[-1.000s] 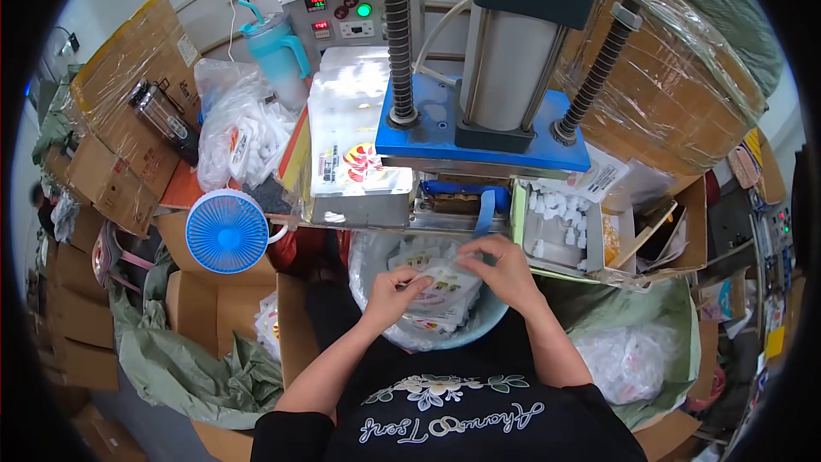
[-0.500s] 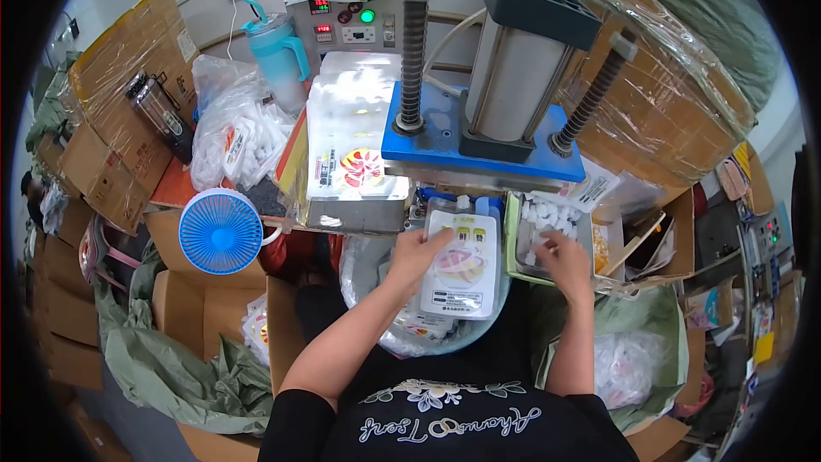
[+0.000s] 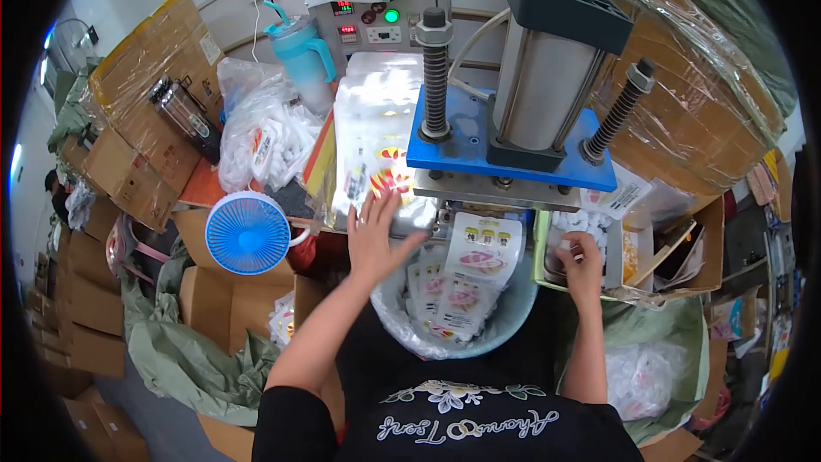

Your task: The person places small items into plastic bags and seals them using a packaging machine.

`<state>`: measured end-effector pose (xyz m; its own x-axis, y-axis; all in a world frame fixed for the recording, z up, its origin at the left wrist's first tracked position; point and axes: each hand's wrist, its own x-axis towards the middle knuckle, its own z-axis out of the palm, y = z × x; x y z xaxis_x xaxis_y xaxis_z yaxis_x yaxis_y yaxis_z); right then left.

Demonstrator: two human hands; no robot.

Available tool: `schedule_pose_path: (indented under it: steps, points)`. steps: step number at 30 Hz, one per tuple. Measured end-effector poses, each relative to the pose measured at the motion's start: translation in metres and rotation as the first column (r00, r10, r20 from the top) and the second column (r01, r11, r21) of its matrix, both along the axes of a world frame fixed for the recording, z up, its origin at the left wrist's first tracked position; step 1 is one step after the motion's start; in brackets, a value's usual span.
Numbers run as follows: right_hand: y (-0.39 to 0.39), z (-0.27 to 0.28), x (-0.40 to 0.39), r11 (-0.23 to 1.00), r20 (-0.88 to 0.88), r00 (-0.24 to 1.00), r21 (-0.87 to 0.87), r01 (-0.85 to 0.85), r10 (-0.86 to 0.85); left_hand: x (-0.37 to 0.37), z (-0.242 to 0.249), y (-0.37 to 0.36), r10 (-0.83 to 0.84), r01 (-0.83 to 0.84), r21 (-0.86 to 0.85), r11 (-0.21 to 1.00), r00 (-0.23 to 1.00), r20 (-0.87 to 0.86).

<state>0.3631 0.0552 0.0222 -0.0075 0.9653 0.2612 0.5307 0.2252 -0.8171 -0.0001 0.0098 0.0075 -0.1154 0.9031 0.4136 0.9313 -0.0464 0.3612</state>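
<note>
My left hand is open, fingers spread, on the near end of a stack of flat printed pouches. My right hand is at a green-edged box of small white plastic spouts; its thumb and fingers pinch one white spout. A printed pouch hangs below the blue-topped press, its top end hidden under the press. Beneath it, a light blue tub lined with clear plastic holds several printed pouches.
A blue fan stands left of my left hand. Behind it are a bag of white parts, a blue tumbler and a steel flask. A control box with lit displays stands behind the stack. Cartons stand on both sides.
My left hand has let go of the pouch and moved left onto the stack. The pouch now hangs at the press. My right hand stays at the spout box, and the view has shifted slightly.
</note>
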Motion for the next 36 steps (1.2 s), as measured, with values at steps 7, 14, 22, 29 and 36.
schedule_pose_path:
  steps: [7,14,22,29,36]
  points:
    - [0.0,0.007,-0.003,0.991,-0.387,0.922,-0.13,-0.034,-0.019,0.002,0.032,-0.034,-0.016,-0.047,0.165,0.985,0.931,0.365]
    - [-0.027,0.054,-0.069,0.994,-0.233,0.969,-0.047,-0.094,0.081,0.068,0.015,-0.052,0.002,0.23,-0.099,0.968,0.389,0.921]
    - [-0.033,0.034,-0.082,0.898,0.002,0.898,0.007,-0.44,0.44,0.076,-0.018,-0.068,-0.056,0.317,-0.12,0.941,0.493,0.868]
    - [-0.036,0.043,-0.082,0.954,-0.16,0.942,-0.007,-0.301,0.296,0.088,-0.003,-0.055,-0.04,0.394,-0.164,0.904,0.461,0.886]
    - [-0.029,0.049,-0.062,0.857,0.193,0.835,-0.112,-0.503,0.515,0.079,-0.016,-0.048,-0.035,0.495,-0.226,0.839,0.464,0.885]
